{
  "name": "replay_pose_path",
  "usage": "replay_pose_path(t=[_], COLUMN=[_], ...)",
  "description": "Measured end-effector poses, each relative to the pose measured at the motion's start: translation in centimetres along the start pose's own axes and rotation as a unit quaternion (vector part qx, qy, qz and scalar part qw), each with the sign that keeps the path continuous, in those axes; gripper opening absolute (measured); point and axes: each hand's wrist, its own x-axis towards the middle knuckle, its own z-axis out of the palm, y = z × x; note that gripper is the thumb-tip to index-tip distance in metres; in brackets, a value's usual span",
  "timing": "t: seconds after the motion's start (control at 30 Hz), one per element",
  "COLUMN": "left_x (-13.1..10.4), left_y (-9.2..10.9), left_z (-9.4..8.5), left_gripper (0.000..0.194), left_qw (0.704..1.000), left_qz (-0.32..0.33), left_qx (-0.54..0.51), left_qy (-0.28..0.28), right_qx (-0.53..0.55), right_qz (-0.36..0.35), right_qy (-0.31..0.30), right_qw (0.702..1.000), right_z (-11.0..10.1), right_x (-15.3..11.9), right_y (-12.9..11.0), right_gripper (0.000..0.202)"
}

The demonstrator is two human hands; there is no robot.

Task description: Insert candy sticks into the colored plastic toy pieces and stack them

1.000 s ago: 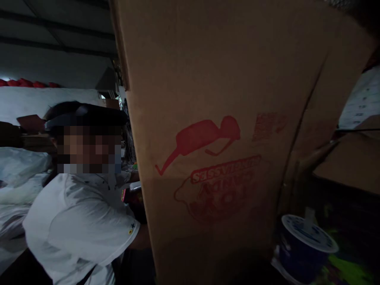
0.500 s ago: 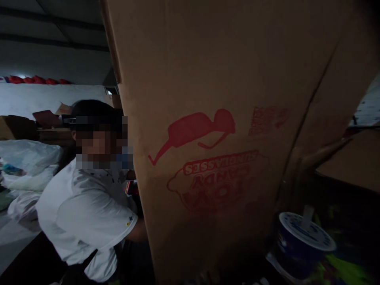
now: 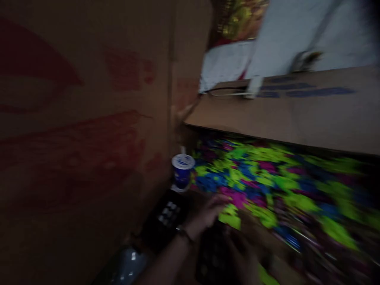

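The picture is dark and smeared by motion. My left hand [image 3: 211, 210] reaches to the near edge of a pile of yellow-green, blue and pink pieces [image 3: 264, 178], its fingertips by a pink piece [image 3: 234, 196]. Whether it grips that piece is unclear. Close to it, lower down, my right hand [image 3: 242, 249] is blurred at the right side of a dark tray [image 3: 214, 255]; its fingers cannot be made out. Left of my left wrist lies a black tray with pale spots [image 3: 168, 213].
A tall cardboard wall with red print [image 3: 154, 130] stands at the left. Beside it is a blue cup with a white lid [image 3: 182, 172]. Behind the pile runs a cardboard flap [image 3: 285, 114]. Shiny wrapped items [image 3: 308, 241] lie at the lower right.
The view has swung right and down. The person in the white shirt has left the view, the cup appears further left, and both my hands and the coloured pile have come into sight.
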Motion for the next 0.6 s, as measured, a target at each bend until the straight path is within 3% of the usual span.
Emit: replay_pose_path(t=[0.07, 0.13, 0.33, 0.6], left_x=[0.9, 1.4, 1.2, 1.2], left_y=[-1.1, -1.1, 0.0, -0.3], left_z=[3.1, 4.0, 3.1, 3.4], left_gripper=[0.021, 0.019, 0.020, 0.022], left_qw=[0.999, 0.998, 0.999, 0.998], left_qz=[0.004, 0.013, 0.024, 0.012], left_qx=[-0.021, -0.023, 0.023, 0.051], left_qy=[-0.047, -0.059, -0.042, -0.032], right_qx=[0.098, 0.158, 0.221, 0.281], right_qz=[0.037, 0.067, 0.107, 0.088], right_qy=[-0.031, -0.019, 0.014, -0.006], right_qw=[0.994, 0.985, 0.969, 0.956], right_z=[-1.4, -1.6, -0.6, -0.6], right_x=[0.4, 0.9, 0.9, 0.1], right_y=[1.0, 1.1, -0.1, 0.0], right_gripper=[0.034, 0.038, 0.033, 0.032])
